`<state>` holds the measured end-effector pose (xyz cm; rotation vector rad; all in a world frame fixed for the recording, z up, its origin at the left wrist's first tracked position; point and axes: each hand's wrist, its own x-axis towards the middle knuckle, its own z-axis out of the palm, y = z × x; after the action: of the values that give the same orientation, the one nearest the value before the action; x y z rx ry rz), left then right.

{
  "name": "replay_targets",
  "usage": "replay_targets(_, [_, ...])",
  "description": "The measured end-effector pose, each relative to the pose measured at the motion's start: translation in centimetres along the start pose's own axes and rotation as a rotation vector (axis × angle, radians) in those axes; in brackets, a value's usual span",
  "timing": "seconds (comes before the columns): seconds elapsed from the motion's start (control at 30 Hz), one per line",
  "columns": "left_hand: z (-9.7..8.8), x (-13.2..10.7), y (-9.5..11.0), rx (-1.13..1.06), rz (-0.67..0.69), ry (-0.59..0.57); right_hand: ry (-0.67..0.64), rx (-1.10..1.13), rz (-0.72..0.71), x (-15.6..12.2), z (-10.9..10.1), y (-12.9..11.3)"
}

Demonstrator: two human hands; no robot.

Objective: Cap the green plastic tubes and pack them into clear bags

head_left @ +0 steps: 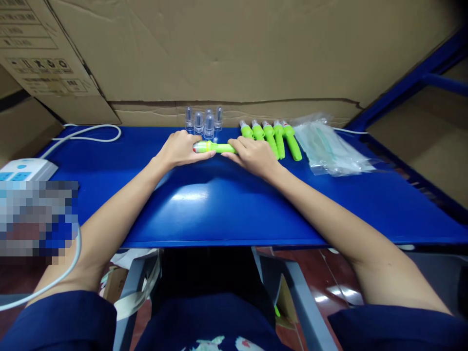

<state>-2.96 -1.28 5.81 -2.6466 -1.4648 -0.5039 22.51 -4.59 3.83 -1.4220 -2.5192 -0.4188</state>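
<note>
A green pen-shaped tube (216, 147) lies crosswise on the blue table (219, 204), held at both ends. My left hand (180, 148) grips its left end, where a red tip shows. My right hand (252, 153) pinches its right end with curled fingers. Just behind the hands stand several clear plastic caps (204, 122). To the right of them lies a row of several more green tubes (272, 135).
Clear plastic bags (329, 146) are piled at the back right. A white power strip (25, 169) and its white cable (87, 132) sit at the left. Cardboard boxes (219, 53) wall off the back. A blue metal frame (409, 83) rises on the right.
</note>
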Motion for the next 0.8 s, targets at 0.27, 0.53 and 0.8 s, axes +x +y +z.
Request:
replay_targets(0.27, [0.8,0.1,0.0,0.045,0.042,-0.006,-0.185,0.092,0.062,0.0,-1.2,-0.7])
replay_targets(0.53, [1.2,-0.2,0.5,0.054,0.016,0.008,-0.284,0.139,0.087,0.2,-2.3,-0.4])
replay_targets(0.8, [1.0,-0.1,0.4,0.123,0.080,-0.054,-0.324,0.091,0.097,0.2,-2.3,-1.1])
